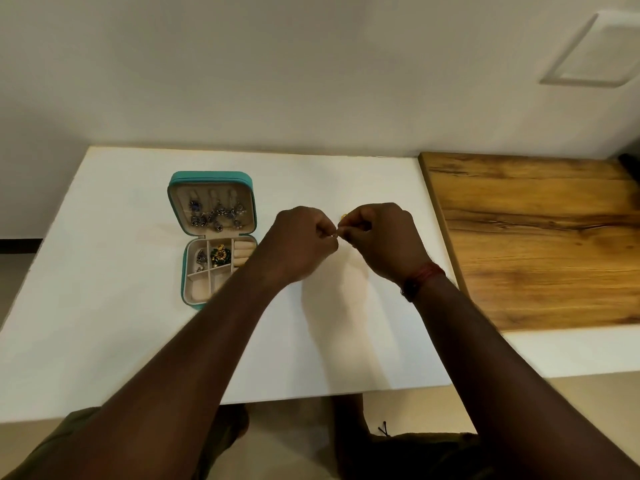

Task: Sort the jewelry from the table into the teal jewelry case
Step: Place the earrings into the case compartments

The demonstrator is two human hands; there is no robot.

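The left hand [304, 244] and right hand [384, 237] pinched one small gold piece [343, 218], both grips closed on it. The teal case [211, 176] lay open nearby.

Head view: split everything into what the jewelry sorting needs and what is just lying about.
For the job: teal case, open; silver earrings in its lid; green-gold piece in its tray; gold piece pinched by left hand and right hand.
Lying about: wooden board, wall plate, wrist thread.
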